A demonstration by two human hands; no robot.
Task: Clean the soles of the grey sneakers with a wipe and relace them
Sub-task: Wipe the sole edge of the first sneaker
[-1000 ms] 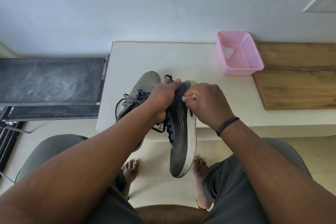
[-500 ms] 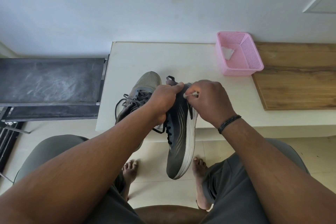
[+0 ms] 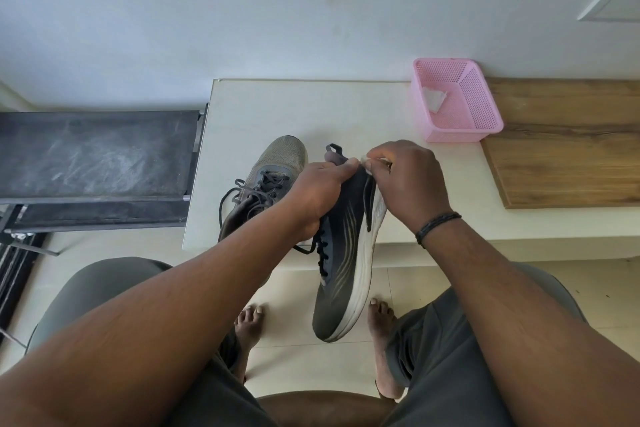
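Pale wall and cream floor tiles frame a low white worktop (image 3: 346, 114), with a wooden board (image 3: 568, 149) butted against it at 3 o'clock and a dark bench (image 3: 93, 152) at 9 o'clock. A pink basket (image 3: 485, 121) sits at the worktop's 1 o'clock corner with a crumpled white scrap in it, probably a spent wipe kept off the clean surface. One grey sneaker (image 3: 277, 163) rests upright on the worktop, laces loose, likely waiting its turn. The second sneaker (image 3: 346, 270) hangs off the near edge over the floor, toe down at 6 o'clock and white sole (image 3: 363, 270) turned toward 3 o'clock, so the sole is open to wiping. The left hand (image 3: 318, 194) grips it at the collar to steady it. The right hand (image 3: 405, 177), fingers curled, pinches a small white wipe (image 3: 367, 160) against the heel end.
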